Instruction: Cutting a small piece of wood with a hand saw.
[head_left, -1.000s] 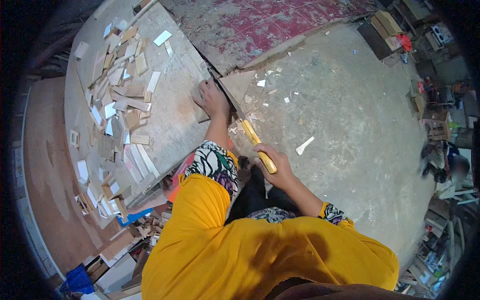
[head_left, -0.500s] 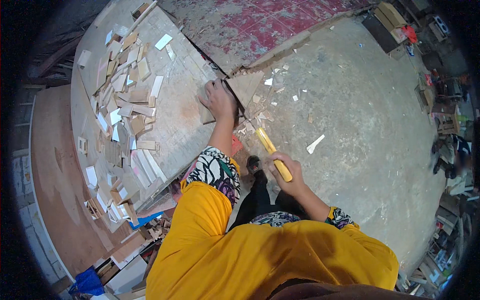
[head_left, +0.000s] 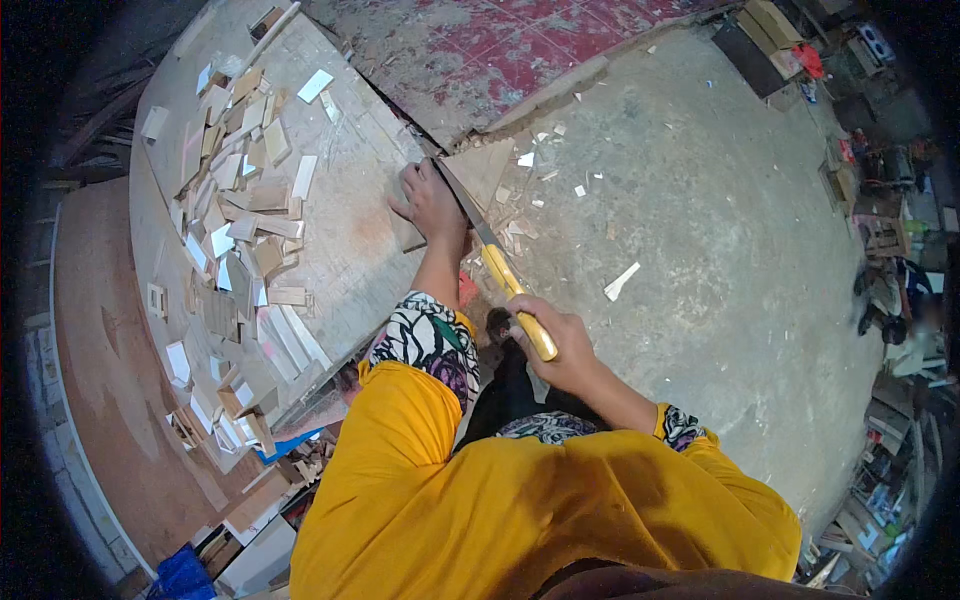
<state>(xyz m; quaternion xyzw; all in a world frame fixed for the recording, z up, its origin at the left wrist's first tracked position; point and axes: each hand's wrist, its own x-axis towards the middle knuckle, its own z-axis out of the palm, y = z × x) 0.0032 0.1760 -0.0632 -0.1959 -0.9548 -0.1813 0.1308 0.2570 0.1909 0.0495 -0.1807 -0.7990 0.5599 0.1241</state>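
Near the corner of the pale worktable (head_left: 340, 220), my left hand (head_left: 432, 208) has its fingers curled over a flat tan board (head_left: 479, 170), pressing on it beside a saw blade (head_left: 460, 200) that lies across the board. My right hand (head_left: 555, 345) grips the saw's yellow handle (head_left: 505, 270), lower right of my left hand. The board's lower part is partly hidden by my hand. Many small wooden and white offcuts (head_left: 240, 230) lie piled on the table's left half.
Concrete floor (head_left: 720, 280) with small scraps lies right of the table, red tiles (head_left: 540, 45) beyond. A reddish-brown panel (head_left: 110, 380) is at left, a blue bag (head_left: 180, 570) at lower left. Boxes (head_left: 765, 45) and clutter line the right edge, where a blurred person (head_left: 895, 310) appears.
The saw and my right hand slid back toward the lower right half a second ago and are now pushed forward again, up and left. My left hand stays on the board.
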